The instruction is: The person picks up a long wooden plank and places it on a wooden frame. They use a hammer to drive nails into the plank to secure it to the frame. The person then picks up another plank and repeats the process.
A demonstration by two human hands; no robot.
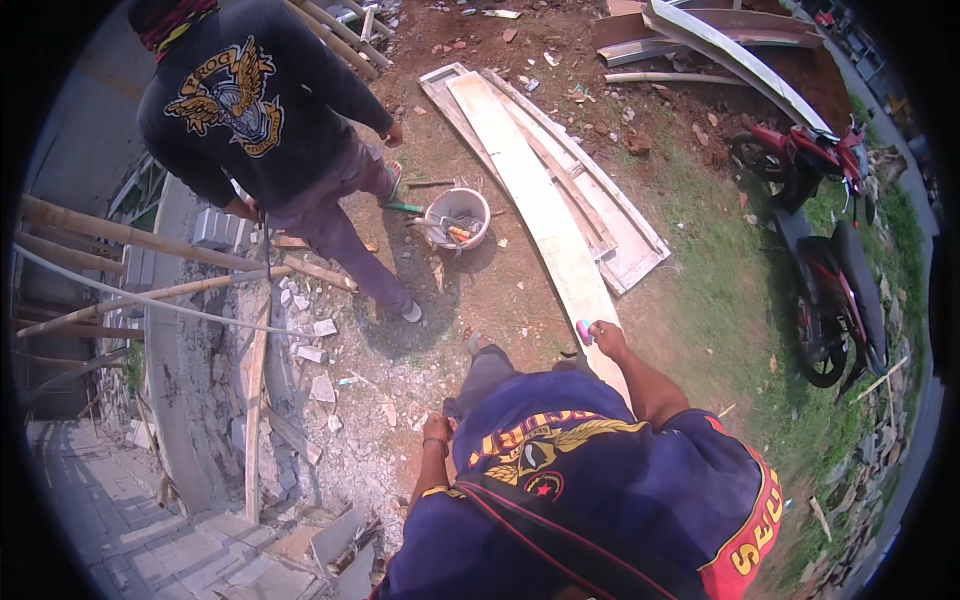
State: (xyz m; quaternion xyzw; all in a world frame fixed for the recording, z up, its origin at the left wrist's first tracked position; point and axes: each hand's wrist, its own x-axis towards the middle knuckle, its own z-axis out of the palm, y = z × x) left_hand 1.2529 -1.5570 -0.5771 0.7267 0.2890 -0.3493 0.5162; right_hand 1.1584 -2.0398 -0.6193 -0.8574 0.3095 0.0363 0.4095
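My right hand [606,340] is closed around a small pink-and-blue thing [584,331], whose kind I cannot make out. It is held over the near part of a long pale board [540,210], which runs away from me across other planks. Low at my left side, beside my shirt, is my left hand [439,430], its fingers curled; whatever they may hold is hidden. Ahead to the left, a white bucket [481,206] contains hand tools, one with an orange handle [459,234]. Near it a person in a dark long-sleeved top [230,100] stands holding a thin dark bar [267,245].
Broken blocks and rubble [320,388] cover the ground to my left, beside bamboo poles [140,235] and a low wall [170,370]. Wooden panels [640,260] lie under the board. A red motorcycle [838,290] is parked at right on grass. More boards [735,60] lie at the far right.
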